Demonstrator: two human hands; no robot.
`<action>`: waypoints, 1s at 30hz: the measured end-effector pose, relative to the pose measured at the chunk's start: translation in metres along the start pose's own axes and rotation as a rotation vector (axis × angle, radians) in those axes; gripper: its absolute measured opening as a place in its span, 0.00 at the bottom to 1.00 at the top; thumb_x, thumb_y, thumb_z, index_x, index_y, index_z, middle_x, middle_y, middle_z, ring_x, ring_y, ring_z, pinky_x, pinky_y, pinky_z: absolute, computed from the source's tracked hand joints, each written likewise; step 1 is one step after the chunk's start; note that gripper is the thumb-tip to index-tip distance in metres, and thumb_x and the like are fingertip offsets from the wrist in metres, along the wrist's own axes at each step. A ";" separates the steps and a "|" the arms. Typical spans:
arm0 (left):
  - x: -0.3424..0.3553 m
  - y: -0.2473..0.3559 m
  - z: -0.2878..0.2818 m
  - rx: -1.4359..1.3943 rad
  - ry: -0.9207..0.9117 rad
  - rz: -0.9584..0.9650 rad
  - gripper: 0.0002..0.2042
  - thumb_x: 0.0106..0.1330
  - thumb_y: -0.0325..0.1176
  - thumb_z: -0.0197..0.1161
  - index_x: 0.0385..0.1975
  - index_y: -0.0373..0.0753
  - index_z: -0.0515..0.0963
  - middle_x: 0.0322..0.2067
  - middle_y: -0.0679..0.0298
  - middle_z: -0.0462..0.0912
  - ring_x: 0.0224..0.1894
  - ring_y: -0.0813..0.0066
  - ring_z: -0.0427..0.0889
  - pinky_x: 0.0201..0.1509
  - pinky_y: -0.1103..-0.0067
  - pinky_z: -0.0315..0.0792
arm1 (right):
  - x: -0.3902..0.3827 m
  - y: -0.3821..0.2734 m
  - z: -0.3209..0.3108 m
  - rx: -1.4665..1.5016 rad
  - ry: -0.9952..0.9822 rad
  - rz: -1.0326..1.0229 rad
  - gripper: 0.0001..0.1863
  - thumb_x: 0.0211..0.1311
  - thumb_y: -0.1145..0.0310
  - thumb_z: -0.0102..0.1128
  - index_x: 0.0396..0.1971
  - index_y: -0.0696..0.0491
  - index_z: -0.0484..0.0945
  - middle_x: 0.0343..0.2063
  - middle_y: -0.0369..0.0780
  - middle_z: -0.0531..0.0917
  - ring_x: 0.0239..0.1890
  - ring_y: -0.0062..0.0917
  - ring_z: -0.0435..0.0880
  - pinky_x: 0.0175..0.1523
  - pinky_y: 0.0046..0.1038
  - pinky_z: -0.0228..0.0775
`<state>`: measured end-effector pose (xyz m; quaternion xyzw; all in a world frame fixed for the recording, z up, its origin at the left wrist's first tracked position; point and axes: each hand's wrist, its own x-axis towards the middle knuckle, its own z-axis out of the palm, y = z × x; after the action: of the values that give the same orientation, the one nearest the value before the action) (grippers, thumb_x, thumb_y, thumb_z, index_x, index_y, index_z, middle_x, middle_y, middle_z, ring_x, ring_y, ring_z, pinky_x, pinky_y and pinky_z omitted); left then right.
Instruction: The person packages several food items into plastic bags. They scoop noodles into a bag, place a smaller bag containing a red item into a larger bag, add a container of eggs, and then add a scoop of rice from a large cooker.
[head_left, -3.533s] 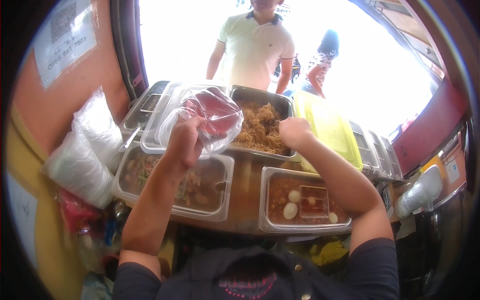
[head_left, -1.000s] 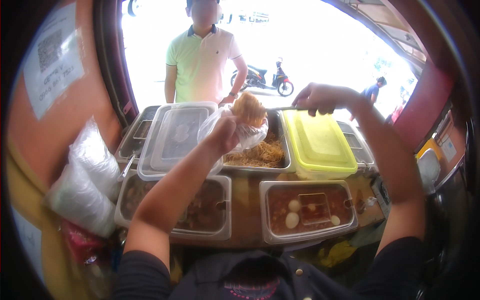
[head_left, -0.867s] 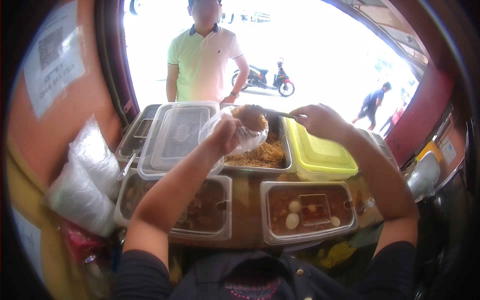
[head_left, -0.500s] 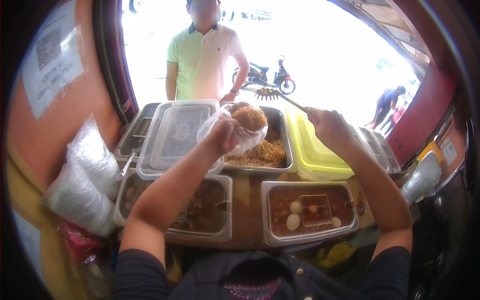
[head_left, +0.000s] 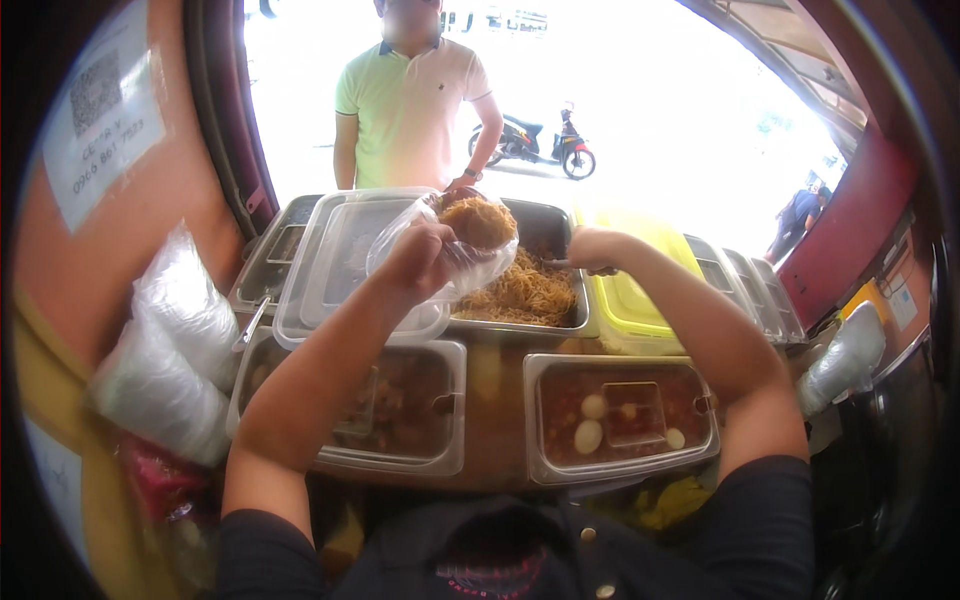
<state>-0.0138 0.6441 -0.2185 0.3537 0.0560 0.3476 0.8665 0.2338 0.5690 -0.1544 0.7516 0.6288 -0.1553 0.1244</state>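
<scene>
My left hand (head_left: 418, 258) is closed on a clear plastic bag (head_left: 478, 265) whose mouth stands open. A clump of brown noodles (head_left: 478, 222) shows in it. More noodles (head_left: 525, 290) lie in the metal tray (head_left: 583, 315) under and beside the bag. My right hand (head_left: 597, 250) grips the handle of a spaghetti server (head_left: 556, 264) at the tray's right side; its toothed head is hidden, apparently down in the noodles.
A clear-lidded container (head_left: 310, 285) stands left of the noodles, a yellow-lidded one (head_left: 640, 290) right. Nearer are two covered stew trays, one holding eggs (head_left: 588, 436). Plastic bags (head_left: 185, 310) hang at left. A person (head_left: 410, 115) stands across the counter; a motorbike (head_left: 540, 145) is parked outside.
My right hand has come down and left, bringing the spaghetti server from above the yellow lid into the noodle tray. My left hand and the bag have shifted slightly left.
</scene>
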 end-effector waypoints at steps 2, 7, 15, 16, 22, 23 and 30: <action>-0.007 0.004 0.011 0.032 0.029 0.008 0.19 0.71 0.25 0.37 0.60 0.28 0.62 0.56 0.49 0.69 0.56 0.59 0.74 0.63 0.66 0.72 | -0.031 0.010 -0.019 0.060 -0.113 0.006 0.13 0.65 0.68 0.49 0.31 0.60 0.81 0.19 0.39 0.78 0.18 0.22 0.76 0.20 0.25 0.67; -0.015 0.006 0.034 0.175 0.123 0.022 0.22 0.67 0.22 0.33 0.60 0.28 0.62 0.56 0.47 0.68 0.58 0.56 0.72 0.65 0.62 0.71 | -0.035 0.069 -0.032 0.657 -0.248 0.106 0.12 0.71 0.66 0.47 0.45 0.55 0.77 0.20 0.34 0.77 0.16 0.14 0.71 0.18 0.19 0.63; -0.008 -0.001 0.030 0.195 0.018 -0.009 0.22 0.63 0.21 0.37 0.58 0.29 0.65 0.54 0.50 0.71 0.57 0.62 0.74 0.65 0.69 0.72 | -0.053 0.097 -0.062 0.802 -0.335 0.097 0.13 0.71 0.65 0.49 0.48 0.54 0.76 0.20 0.34 0.76 0.15 0.14 0.71 0.16 0.17 0.61; -0.005 -0.002 0.021 0.200 0.024 -0.005 0.22 0.63 0.21 0.37 0.58 0.29 0.65 0.54 0.50 0.71 0.57 0.62 0.74 0.65 0.69 0.72 | -0.059 0.092 -0.073 0.801 -0.307 0.101 0.13 0.71 0.65 0.49 0.49 0.54 0.76 0.19 0.34 0.76 0.15 0.13 0.71 0.16 0.16 0.60; 0.018 -0.022 0.000 0.164 -0.107 -0.003 0.17 0.69 0.27 0.44 0.56 0.32 0.68 0.49 0.59 0.76 0.50 0.72 0.77 0.56 0.78 0.74 | -0.119 0.064 -0.125 0.590 -0.045 0.072 0.17 0.69 0.64 0.53 0.53 0.55 0.76 0.20 0.34 0.78 0.13 0.11 0.68 0.14 0.15 0.58; 0.018 -0.026 -0.001 0.462 -0.145 0.156 0.17 0.69 0.28 0.46 0.56 0.33 0.69 0.46 0.61 0.77 0.49 0.73 0.77 0.55 0.78 0.74 | -0.126 0.060 -0.129 0.579 0.021 0.050 0.18 0.68 0.64 0.52 0.54 0.55 0.76 0.20 0.35 0.78 0.13 0.11 0.67 0.15 0.16 0.59; 0.062 -0.053 -0.027 0.539 -0.162 0.256 0.12 0.67 0.30 0.51 0.49 0.36 0.72 0.40 0.64 0.78 0.44 0.74 0.78 0.52 0.78 0.75 | -0.131 0.002 -0.076 0.234 0.203 0.021 0.17 0.67 0.64 0.53 0.53 0.50 0.79 0.18 0.37 0.78 0.17 0.18 0.72 0.21 0.22 0.67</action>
<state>0.0534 0.6724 -0.2639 0.6018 0.0318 0.3972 0.6921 0.2210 0.4790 -0.0332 0.7795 0.6077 -0.1495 -0.0268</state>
